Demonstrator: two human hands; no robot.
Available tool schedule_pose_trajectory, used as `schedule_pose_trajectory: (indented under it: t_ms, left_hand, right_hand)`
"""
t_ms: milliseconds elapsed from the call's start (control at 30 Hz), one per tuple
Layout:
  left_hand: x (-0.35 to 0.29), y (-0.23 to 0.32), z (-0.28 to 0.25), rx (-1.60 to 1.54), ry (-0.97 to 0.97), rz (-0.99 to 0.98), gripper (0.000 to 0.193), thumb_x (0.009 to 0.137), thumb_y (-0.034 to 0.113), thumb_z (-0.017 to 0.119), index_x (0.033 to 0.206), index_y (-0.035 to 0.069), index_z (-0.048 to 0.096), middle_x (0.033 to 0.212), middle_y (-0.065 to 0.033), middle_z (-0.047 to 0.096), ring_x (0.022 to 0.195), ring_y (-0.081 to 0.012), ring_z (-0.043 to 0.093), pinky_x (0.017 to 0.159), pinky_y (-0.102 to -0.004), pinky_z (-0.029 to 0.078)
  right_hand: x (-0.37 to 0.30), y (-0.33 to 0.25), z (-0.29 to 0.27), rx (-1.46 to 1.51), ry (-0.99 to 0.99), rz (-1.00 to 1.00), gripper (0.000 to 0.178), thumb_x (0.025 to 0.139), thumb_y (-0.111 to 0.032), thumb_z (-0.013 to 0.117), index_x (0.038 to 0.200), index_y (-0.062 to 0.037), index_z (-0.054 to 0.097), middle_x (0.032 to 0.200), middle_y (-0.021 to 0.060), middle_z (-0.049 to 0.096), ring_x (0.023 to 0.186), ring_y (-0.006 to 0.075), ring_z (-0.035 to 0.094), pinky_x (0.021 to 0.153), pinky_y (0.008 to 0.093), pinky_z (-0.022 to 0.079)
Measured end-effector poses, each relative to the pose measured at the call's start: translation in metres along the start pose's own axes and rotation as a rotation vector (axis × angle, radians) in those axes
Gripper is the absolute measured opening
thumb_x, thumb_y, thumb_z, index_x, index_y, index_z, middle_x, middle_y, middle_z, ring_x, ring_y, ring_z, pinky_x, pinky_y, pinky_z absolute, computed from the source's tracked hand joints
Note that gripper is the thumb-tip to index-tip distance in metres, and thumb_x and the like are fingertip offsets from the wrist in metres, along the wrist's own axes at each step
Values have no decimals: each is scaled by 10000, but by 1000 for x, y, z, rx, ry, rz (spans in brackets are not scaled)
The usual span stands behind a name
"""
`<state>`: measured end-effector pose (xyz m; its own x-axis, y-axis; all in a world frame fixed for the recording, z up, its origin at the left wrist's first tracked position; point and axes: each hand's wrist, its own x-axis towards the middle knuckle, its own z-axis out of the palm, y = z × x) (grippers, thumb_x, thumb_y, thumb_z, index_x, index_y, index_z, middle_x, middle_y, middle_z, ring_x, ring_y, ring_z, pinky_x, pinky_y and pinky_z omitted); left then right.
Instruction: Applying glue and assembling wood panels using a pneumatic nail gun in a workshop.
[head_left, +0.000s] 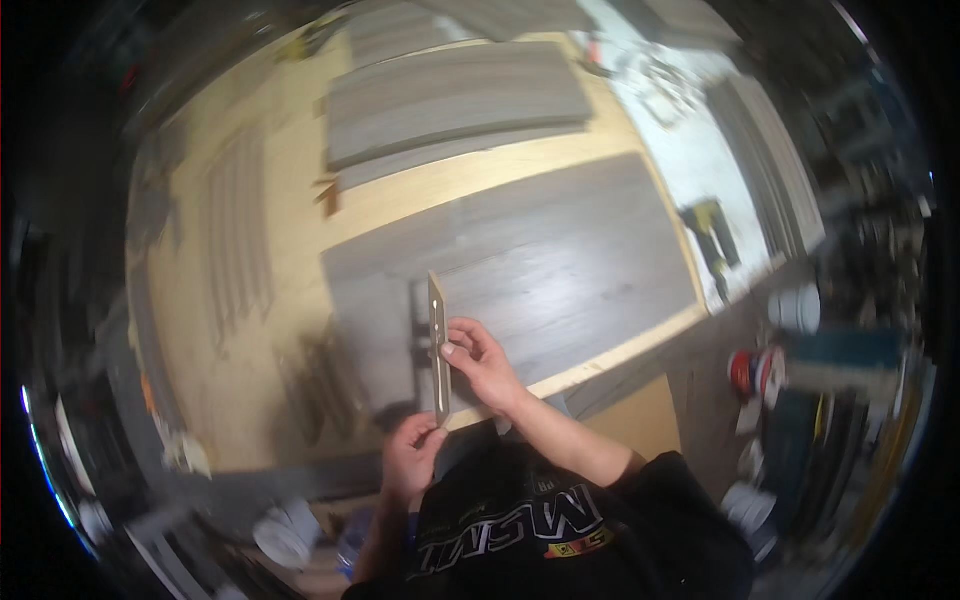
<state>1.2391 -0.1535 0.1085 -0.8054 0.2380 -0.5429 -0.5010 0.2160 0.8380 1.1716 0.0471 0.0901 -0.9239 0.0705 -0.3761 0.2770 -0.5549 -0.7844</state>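
Observation:
A narrow, flat strip (pixel 438 312) with slots and small holes along it stands nearly on end in front of me. My right hand (pixel 482 368) grips it around the middle, thumb on its face and fingers behind. At its lower end, my left hand (pixel 411 458) pinches the strip between the fingertips. Whether it is wood or metal, I cannot tell. Beyond both hands a large grey wood-grain panel (pixel 560 250) lies flat on the pale workbench (pixel 290 215), with the strip's dark shadow across its left part.
More grey panels (pixel 450 95) are stacked at the far side. Several narrow strips (pixel 240 230) lie at the left, and a blurred bundle (pixel 320 390) is nearer. A yellow-green cordless drill (pixel 710 235) rests at the right. Buckets (pixel 795 308) stand beyond the bench's right edge.

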Motion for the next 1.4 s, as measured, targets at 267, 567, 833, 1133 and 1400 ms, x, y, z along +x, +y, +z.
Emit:
schedule_pose_trajectory:
  t_ms: [267, 567, 833, 1133, 1400]
  left_hand:
    - [101, 92, 143, 528, -546, 333, 438, 853, 81, 794, 1262, 3, 655, 1203, -158, 653, 1131, -289, 656, 969, -383, 526]
    - [291, 147, 315, 920, -314, 910, 516, 838, 154, 819, 1308, 68, 621, 1285, -167, 614, 1220, -374, 579, 1036, -455, 469]
    - [360, 154, 381, 991, -305, 896, 554, 790, 158, 854, 1294, 75, 642, 1193, -134, 613, 1143, -354, 575, 1015, -440, 463]
    - [368, 146, 376, 1014, -345, 754, 562, 783, 183, 847, 1300, 93, 647, 1183, -120, 588, 1160, -336, 555, 1014, -465, 421]
    - [365, 149, 376, 1008, -344, 656, 585, 763, 217, 863, 1307, 118, 670, 1119, -82, 541, 1092, -291, 546, 976, -448, 410]
  right_hand:
    - [-52, -99, -186, -8, 584, -160, 561, 926, -121, 765, 1444, -42, 563, 1172, 67, 662, 1081, 131, 624, 958, 301, 505]
    - [4, -171, -337, -1027, 769, -389, 514, 778, -175, 825, 1268, -80, 707, 1235, 117, 625, 1124, 311, 609, 985, 379, 511]
    - [54, -180, -365, -1123, 671, -427, 525, 727, -119, 840, 1236, -105, 713, 1166, 73, 623, 1021, 302, 611, 900, 406, 519]
    - [77, -190, -370, -1039, 636, -414, 583, 752, -134, 855, 1303, -91, 670, 1175, 113, 638, 1053, 319, 606, 919, 396, 512]
    - [94, -187, -366, -1084, 658, -312, 595, 712, -102, 881, 1272, -41, 689, 1078, 96, 638, 965, 296, 587, 846, 382, 491]
